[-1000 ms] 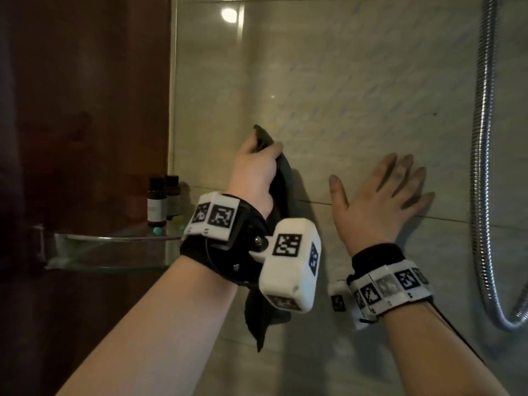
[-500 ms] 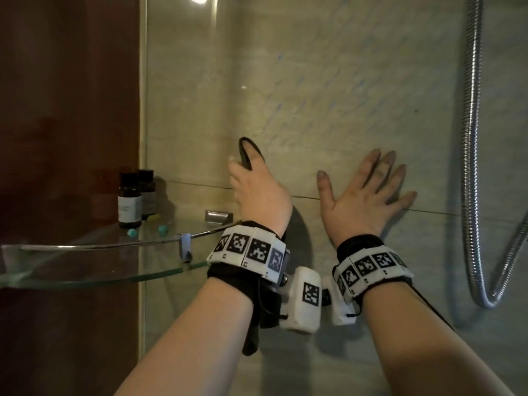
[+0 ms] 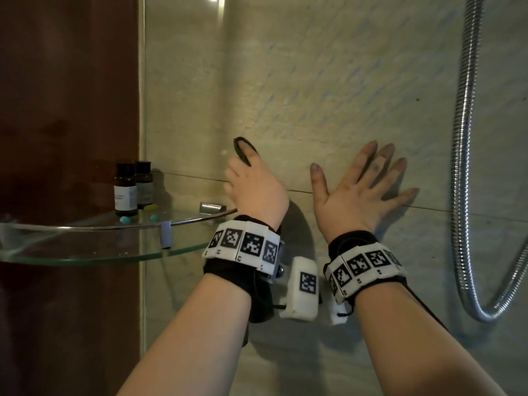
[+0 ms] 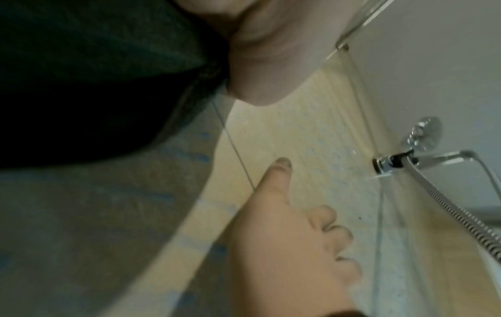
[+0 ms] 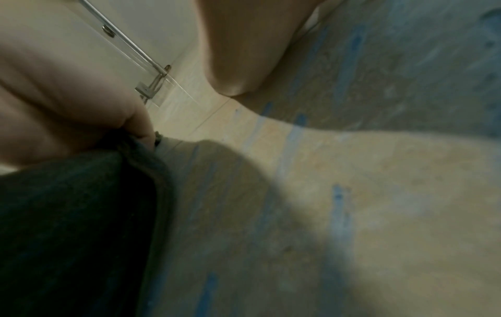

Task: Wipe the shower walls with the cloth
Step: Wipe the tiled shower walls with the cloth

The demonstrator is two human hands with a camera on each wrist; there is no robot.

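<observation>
Since a second ago, my left hand point(image 3: 257, 192) has carried the cloth point(image 3: 243, 151) down the wall point(image 3: 328, 81) and leftward, so it now sits by the near edge of the glass shelf point(image 3: 85, 247) instead of higher up; my right hand point(image 3: 360, 198) has stayed flat in much the same spot. From the head view, the left hand's fingers are curled round the dark cloth and press it to the tiles, with a loop of it poking out above the knuckles and more of it hanging down behind the wrist. To its right, the right hand lies wide open, fingers spread on the wall, holding nothing. Two small brown bottles point(image 3: 131, 187) stand on the far left part of the shelf, and a metal shower hose point(image 3: 463, 167) hangs at the far right. In the left wrist view, the cloth point(image 4: 95, 85) fills the upper left, bunched under the palm, while the spread right hand point(image 4: 292, 246) rests on the wall point(image 4: 298, 133) nearby, with the hose point(image 4: 461, 214) and its bracket beyond. In the right wrist view, the left hand point(image 5: 67, 96) grips the cloth point(image 5: 75, 225) at the near left against the streaked wall point(image 5: 379, 193).
</observation>
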